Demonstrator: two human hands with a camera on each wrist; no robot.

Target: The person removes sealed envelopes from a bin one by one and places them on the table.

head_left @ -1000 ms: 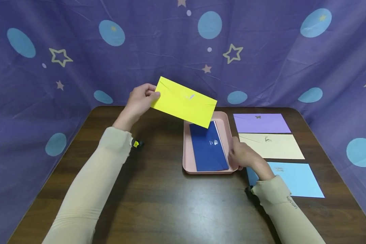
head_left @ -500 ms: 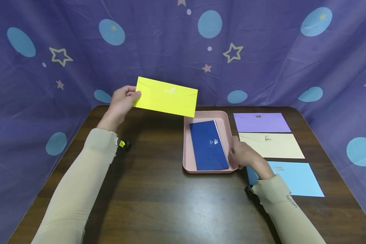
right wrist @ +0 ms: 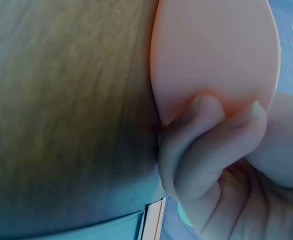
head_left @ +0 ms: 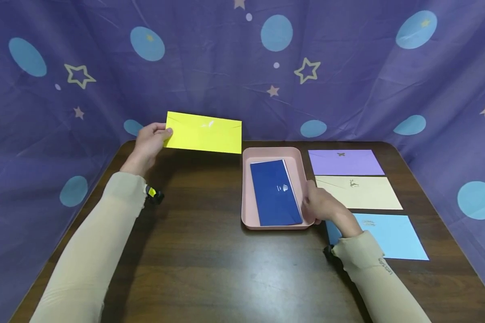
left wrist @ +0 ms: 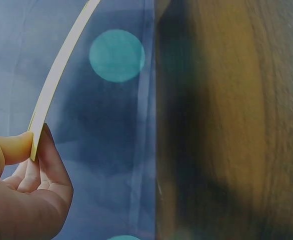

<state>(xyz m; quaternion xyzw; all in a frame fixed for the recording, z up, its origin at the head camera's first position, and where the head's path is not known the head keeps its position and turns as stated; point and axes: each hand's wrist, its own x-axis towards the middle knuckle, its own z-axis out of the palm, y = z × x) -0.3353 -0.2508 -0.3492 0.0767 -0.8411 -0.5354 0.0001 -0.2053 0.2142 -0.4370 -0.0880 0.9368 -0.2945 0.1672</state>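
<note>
My left hand [head_left: 147, 144] pinches the left end of a yellow envelope [head_left: 204, 134], held up above the table's back edge. In the left wrist view, thumb and fingers grip that envelope [left wrist: 51, 85] seen edge-on, slightly bowed. A pink tray [head_left: 248, 215] stands right of the table's middle, with a dark blue envelope [head_left: 272, 193] lying in it at a slight slant. At the tray's right side my right hand [head_left: 321, 204] grips the wall. The right wrist view has curled fingers [right wrist: 221, 155] against the tray's outer wall [right wrist: 216, 50].
To the tray's right, a purple envelope [head_left: 345, 163], a cream envelope [head_left: 368, 197] and a light blue envelope [head_left: 400, 237] lie in a column on the dark wooden table [head_left: 210, 269]. Behind the table hangs a purple patterned curtain [head_left: 210, 58].
My left hand has carried the yellow envelope leftward from above the tray, and it hangs more level. The right hand and tray have stayed in place.
</note>
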